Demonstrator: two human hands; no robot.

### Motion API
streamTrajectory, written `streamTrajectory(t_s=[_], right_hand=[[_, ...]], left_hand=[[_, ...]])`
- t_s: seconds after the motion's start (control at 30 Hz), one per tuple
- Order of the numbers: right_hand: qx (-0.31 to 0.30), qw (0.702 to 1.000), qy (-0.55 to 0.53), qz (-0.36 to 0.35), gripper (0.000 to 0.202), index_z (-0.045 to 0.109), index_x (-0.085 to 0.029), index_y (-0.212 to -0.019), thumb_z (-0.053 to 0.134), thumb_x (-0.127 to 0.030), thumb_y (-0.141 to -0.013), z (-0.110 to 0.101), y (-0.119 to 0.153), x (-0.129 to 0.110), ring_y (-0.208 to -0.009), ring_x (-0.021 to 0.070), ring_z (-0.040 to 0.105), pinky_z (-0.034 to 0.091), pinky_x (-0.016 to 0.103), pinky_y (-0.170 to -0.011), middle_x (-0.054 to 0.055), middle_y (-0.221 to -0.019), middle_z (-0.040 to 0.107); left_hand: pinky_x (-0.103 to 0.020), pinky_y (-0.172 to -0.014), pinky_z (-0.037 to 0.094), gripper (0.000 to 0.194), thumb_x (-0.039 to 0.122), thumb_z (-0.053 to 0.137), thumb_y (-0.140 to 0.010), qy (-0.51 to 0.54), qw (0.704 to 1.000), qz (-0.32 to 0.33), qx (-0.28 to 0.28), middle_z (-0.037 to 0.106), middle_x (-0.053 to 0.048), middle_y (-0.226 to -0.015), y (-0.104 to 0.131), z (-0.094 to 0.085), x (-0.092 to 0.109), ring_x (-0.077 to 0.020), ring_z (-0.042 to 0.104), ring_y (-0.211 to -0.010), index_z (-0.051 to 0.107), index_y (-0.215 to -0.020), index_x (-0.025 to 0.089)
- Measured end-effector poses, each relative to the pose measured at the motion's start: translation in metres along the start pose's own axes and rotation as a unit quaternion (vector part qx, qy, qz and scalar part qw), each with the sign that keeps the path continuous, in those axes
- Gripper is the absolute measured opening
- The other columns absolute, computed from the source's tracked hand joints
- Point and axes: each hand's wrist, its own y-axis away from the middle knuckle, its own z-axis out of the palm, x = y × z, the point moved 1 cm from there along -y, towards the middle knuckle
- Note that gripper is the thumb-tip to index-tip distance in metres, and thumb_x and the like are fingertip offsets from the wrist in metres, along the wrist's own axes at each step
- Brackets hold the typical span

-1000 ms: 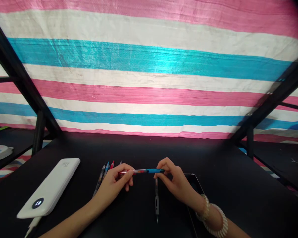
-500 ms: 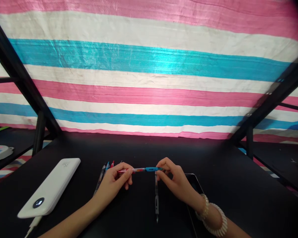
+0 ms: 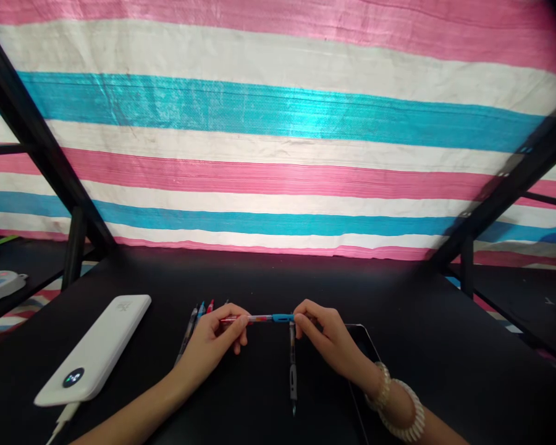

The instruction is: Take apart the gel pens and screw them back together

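Red-and-blue pen (image 3: 259, 319) held roughly level, left to right, over the middle of the worktop (image 3: 259, 278). Left hand (image 3: 222, 330): grip clamped on the red end, thumb on the near side. Right hand (image 3: 322, 334): thumb and finger look pinched on the blue end; the tip itself is hidden.

For a clean job: left as the fixed hold, right for the fine work. Keep any load along the barrel, no sideways bend; light pinch, small parts could slip.

Watch the grey-and-black pen (image 3: 293, 380), lying lengthwise just nearside of the right fingertips, easy to knock; can't tell if they touch. Pen bunch (image 3: 186, 334) sits close left of the left hand, flat dark device (image 3: 364, 340) by the right wrist.
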Motion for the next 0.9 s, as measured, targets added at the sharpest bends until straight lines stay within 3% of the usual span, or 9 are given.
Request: streamTrajectory(t_s=[0.1,0.2,0.37,0.53,0.73,0.9], right_hand=[[0.011,1.0,0.007,0.002,0.008,0.059,-0.019,-0.101,0.06,-0.024,-0.095,0.0,-0.001,0.001,-0.059,0.0129,0.056,0.038,0.022,-0.055,-0.003,-0.072,0.063],[0.011,1.0,0.026,-0.002,0.005,0.059,-0.019,-0.092,0.059,-0.023,-0.095,-0.001,0.0,0.001,-0.058,0.0122,0.053,0.036,0.022,-0.054,-0.003,-0.07,0.061],[-0.008,0.998,0.051,-0.02,0.03,0.054,-0.019,-0.073,0.051,-0.027,-0.101,-0.002,0.003,-0.003,-0.059,0.012,0.048,0.034,0.024,-0.057,-0.003,-0.065,0.054],[-0.034,0.999,0.039,-0.013,0.04,0.046,-0.019,-0.066,0.044,-0.031,-0.104,-0.002,0.002,-0.004,-0.059,0.0114,0.044,0.032,0.024,-0.057,-0.004,-0.064,0.048],[-0.062,0.998,-0.017,0.029,0.048,0.035,-0.021,-0.063,0.041,-0.045,-0.104,-0.001,0.002,0.001,-0.054,0.0102,0.029,0.023,0.025,-0.051,-0.006,-0.06,0.034],[-0.077,0.989,-0.108,0.066,0.057,0.035,-0.021,-0.058,0.041,-0.058,-0.101,0.001,0.001,0.008,-0.049,0.0094,0.026,0.019,0.026,-0.047,-0.006,-0.053,0.032]], left_hand=[[-0.023,-0.052,0.04,0.041,0.055,0.062,-0.087,0.001,1.0,0.003,-0.001,0.06,0.002,-0.06,-0.001,-0.001,-0.001,-0.0118,0.053,-0.05,0.065,-0.086,0.014],[-0.023,-0.052,0.04,0.04,0.054,0.062,-0.087,0.003,1.0,0.004,-0.005,0.06,0.002,-0.06,-0.001,-0.001,-0.002,-0.0117,0.053,-0.05,0.066,-0.085,0.015],[-0.023,-0.052,0.04,0.038,0.053,0.062,-0.087,-0.004,1.0,0.004,-0.003,0.06,0.002,-0.059,0.001,-0.001,0.0,-0.0119,0.053,-0.05,0.067,-0.085,0.015],[-0.023,-0.051,0.04,0.035,0.049,0.062,-0.088,-0.01,1.0,0.017,-0.013,0.06,0.002,-0.059,0.002,0.0,0.003,-0.0119,0.053,-0.05,0.068,-0.088,0.014],[-0.022,-0.051,0.041,0.03,0.043,0.06,-0.091,-0.024,0.999,0.041,-0.013,0.061,0.001,-0.06,0.004,-0.001,0.001,-0.0115,0.053,-0.051,0.069,-0.093,0.015],[-0.022,-0.052,0.044,0.023,0.037,0.061,-0.09,-0.041,0.997,0.067,-0.001,0.064,0.001,-0.064,0.007,0.001,0.001,-0.0117,0.057,-0.052,0.071,-0.092,0.016]])
